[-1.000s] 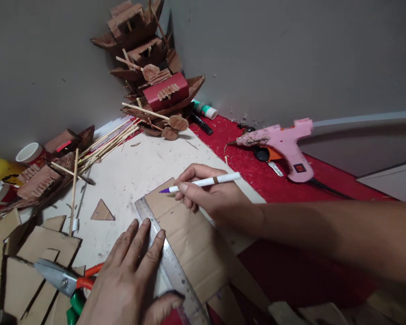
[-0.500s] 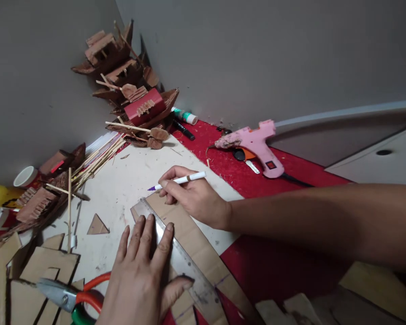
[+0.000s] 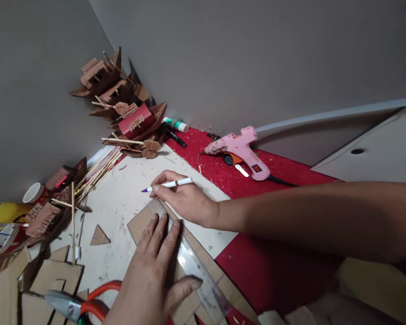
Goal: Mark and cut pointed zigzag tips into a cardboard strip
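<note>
My left hand [image 3: 152, 266] lies spread over a clear ruler [image 3: 188, 258], pressing it onto a strip of cardboard [image 3: 139, 222]. Between the thumb and fingers of my right hand [image 3: 186, 202] is a white marker pen [image 3: 174, 183] with a purple tip. That tip points left, just beyond the far end of the ruler. The right hand rests close to the strip's far end. Partly behind my left forearm lie scissors [image 3: 77, 307] with red handles. A small cardboard triangle [image 3: 100, 235] is left of the strip.
A pink glue gun [image 3: 242, 151] lies on the red surface [image 3: 277, 174] at the right. Cardboard boats [image 3: 137, 124] stand at the back, near thin sticks [image 3: 99, 169] and a black marker [image 3: 176, 138]. Cut cardboard pieces [image 3: 56, 277] and cups [image 3: 34, 193] are at left.
The ruler has shifted right across the cardboard strip, baring more of its left side. My left hand has moved with it. The camera view has also shifted a little.
</note>
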Motion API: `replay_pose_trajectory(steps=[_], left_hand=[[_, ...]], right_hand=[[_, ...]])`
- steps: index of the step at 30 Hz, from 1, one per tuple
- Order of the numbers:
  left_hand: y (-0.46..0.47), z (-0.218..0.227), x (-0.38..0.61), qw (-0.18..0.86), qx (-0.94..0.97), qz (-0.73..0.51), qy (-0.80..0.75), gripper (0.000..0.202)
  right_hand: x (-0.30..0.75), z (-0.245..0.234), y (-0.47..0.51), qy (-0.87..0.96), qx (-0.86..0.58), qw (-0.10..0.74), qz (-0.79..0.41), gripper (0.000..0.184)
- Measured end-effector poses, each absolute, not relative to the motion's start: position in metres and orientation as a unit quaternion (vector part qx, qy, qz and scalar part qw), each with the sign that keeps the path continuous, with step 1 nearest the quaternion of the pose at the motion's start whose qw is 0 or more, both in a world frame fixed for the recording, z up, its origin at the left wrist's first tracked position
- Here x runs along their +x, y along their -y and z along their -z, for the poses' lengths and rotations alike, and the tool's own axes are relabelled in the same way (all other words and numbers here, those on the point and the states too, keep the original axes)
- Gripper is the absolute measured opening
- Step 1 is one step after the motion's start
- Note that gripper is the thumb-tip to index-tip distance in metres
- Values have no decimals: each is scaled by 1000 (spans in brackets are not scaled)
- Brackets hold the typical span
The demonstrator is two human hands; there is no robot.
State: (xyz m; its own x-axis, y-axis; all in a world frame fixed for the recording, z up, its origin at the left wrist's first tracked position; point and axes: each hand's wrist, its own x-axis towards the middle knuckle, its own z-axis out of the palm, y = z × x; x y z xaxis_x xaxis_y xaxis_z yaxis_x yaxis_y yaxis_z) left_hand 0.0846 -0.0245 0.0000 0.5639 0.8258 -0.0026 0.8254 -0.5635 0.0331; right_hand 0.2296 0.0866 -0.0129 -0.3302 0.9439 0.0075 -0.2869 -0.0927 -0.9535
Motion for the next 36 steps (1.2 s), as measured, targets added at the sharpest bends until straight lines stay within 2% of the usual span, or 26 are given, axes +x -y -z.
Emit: replay_pose_trajectory(steps=[6,14,20,36], left_hand=[[30,4,83,23,867,-51,-496,88],[24,2,76,-32,857,-2,-515,84],[21,8,76,-51,854,-13,-518,81],[15,9,75,7,856,-73,-511,83]], right_hand=[[230,10,-90,445,-334,469,-686,13],[233,7,-91,414,-336,477,-699,13],[232,8,-92,419,-332,481,-695,13],[236,7,-92,448,-346,464,-681,15]])
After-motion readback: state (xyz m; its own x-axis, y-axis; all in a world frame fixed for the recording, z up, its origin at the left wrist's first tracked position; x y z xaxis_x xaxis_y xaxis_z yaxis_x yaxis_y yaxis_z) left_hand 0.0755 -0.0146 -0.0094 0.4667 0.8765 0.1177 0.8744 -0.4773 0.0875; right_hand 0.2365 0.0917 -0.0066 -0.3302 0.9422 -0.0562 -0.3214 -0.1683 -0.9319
